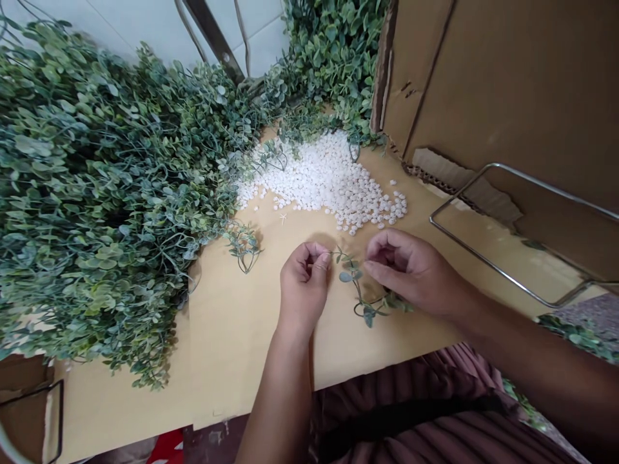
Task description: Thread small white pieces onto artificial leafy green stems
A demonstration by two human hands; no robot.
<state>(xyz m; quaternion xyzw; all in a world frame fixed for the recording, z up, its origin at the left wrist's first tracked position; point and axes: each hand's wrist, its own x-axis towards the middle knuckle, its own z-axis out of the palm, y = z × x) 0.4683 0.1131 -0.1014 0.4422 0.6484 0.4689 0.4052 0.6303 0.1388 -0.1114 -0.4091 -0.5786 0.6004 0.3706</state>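
Note:
My left hand (304, 283) is curled in a pinch on the upper tip of a small artificial leaf sprig (360, 298). The sprig lies on a tan cardboard sheet (232, 335) and runs down between my two hands. My right hand (411, 269) is closed over the sprig's right side, fingers bent inward; what its fingertips grip is hidden. Just beyond both hands lies a heap of small white beads (329, 180).
A big pile of green artificial foliage (97, 193) covers the left and back of the sheet. One loose sprig (244, 248) lies left of my hands. A cardboard box wall (507, 84) stands at the right, with a metal wire frame (503, 270) in front of it.

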